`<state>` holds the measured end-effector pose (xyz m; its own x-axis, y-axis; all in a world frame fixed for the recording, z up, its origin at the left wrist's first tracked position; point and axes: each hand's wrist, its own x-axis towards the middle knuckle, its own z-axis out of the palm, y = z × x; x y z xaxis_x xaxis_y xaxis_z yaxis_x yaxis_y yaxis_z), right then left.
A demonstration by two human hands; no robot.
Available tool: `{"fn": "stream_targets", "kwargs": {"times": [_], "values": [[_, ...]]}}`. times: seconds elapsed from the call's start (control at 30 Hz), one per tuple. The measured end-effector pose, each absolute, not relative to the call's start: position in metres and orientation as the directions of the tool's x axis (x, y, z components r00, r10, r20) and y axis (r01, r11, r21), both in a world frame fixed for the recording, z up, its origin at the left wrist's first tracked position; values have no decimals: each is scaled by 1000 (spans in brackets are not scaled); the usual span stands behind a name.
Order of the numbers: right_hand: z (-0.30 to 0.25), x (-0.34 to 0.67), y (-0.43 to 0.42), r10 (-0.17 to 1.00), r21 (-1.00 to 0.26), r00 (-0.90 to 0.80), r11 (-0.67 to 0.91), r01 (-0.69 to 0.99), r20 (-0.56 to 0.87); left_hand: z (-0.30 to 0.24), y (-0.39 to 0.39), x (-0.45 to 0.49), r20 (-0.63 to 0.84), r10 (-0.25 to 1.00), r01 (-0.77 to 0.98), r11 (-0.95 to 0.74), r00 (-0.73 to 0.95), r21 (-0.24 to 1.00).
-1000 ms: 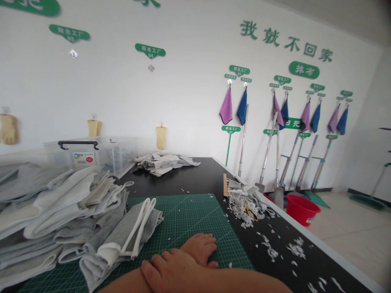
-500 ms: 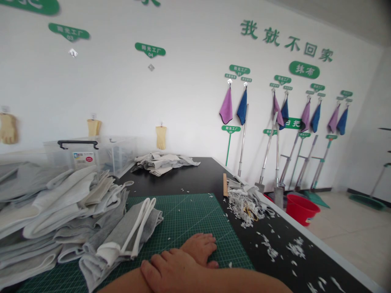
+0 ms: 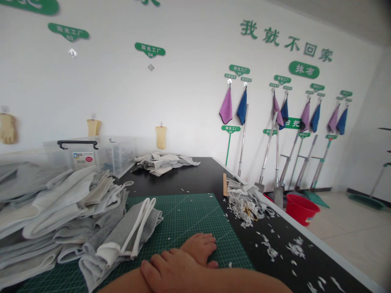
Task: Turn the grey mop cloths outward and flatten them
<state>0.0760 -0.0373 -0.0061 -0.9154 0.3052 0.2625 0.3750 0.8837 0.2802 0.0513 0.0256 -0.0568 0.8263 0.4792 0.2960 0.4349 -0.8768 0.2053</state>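
Note:
My arms are crossed low in the view above a green cutting mat (image 3: 189, 211). My left hand (image 3: 200, 248) lies palm down over the mat, fingers pointing right and holding nothing. Across my left forearm rests my right hand (image 3: 171, 266), its fingers laid over the arm with no object in them. Left of my hands, a folded grey fabric piece with white bands (image 3: 128, 234) lies on the mat. Beside it rises a large heap of grey and white fabric pieces (image 3: 67, 203).
The black table (image 3: 195, 175) carries another fabric pile (image 3: 165, 162), a clear plastic box (image 3: 120, 156), a wooden strip (image 3: 225, 185) and a heap of white scraps (image 3: 247, 203). Past its right edge stand a red bucket (image 3: 302, 208) and several long-handled tools. Cloths and gloves hang on the wall.

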Motion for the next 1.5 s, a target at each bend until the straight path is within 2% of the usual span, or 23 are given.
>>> {"fn": "stream_targets", "kwargs": {"times": [1.5], "values": [[-6,76,-38,311,290,-915,878,380,257,-55,25,51,285,477,439,-879,831,187]]}}
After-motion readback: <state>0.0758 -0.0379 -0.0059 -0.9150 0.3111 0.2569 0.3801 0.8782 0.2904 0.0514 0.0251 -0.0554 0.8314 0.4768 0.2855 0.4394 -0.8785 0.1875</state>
